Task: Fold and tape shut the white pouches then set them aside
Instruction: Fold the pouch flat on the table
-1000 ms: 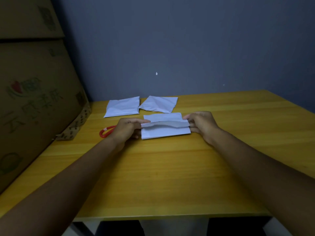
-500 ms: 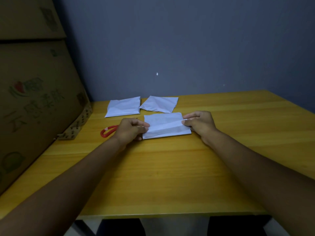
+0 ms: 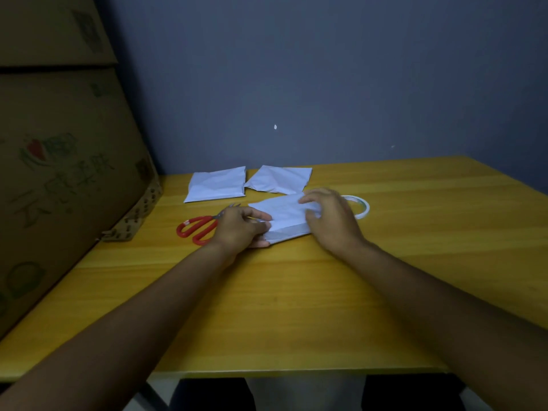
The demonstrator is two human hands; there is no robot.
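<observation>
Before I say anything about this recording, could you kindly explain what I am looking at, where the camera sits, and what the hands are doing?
There is no machine here: a person works with two bare hands, and the single camera is worn on the head, looking forward and down, so both forearms reach in from the bottom of the picture. The surface is a yellow wooden table. The left hand grips the left end of a white pouch, while the right hand lies on top of it, fingers pressing the fold down. Two more white pouches lie behind, near the wall. Red-handled scissors lie to the left, partly hidden by the left hand, and a roll of tape peeks out behind the right hand. Cardboard boxes stand on the far left.
</observation>
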